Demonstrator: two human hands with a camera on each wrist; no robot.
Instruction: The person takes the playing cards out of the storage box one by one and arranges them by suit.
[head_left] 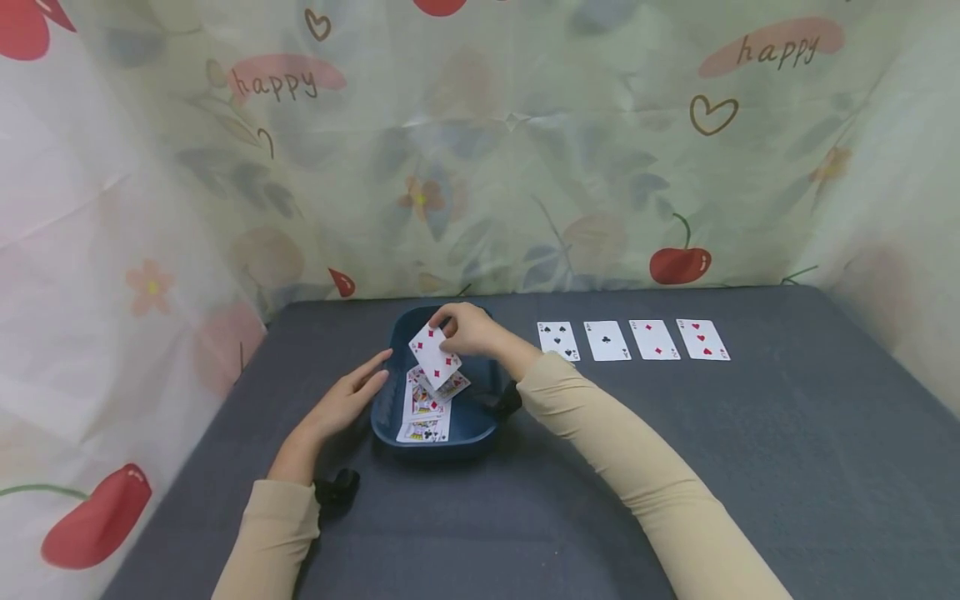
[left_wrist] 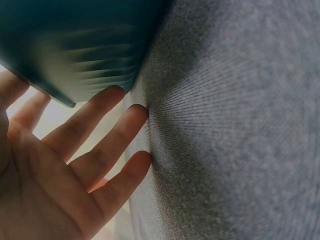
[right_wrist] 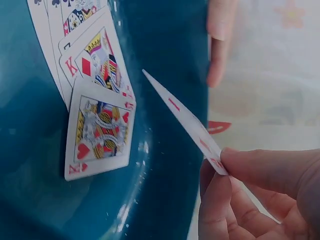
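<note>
My right hand pinches a playing card with red diamonds by one corner, between thumb and fingers, over a dark blue plastic basket. In the right wrist view this diamonds card is seen nearly edge-on. Face-up cards lie overlapping inside the basket, among them a king of hearts and a king of diamonds. My left hand is at the basket's left side, thumb and fingers extended near the rim. From the left wrist, its spread fingers appear beside the ribbed basket wall.
Right of the basket, a row of face-up cards lies on the grey cloth-covered table: a spades card, an ace of clubs, a two of diamonds and a three of hearts. A printed curtain hangs behind.
</note>
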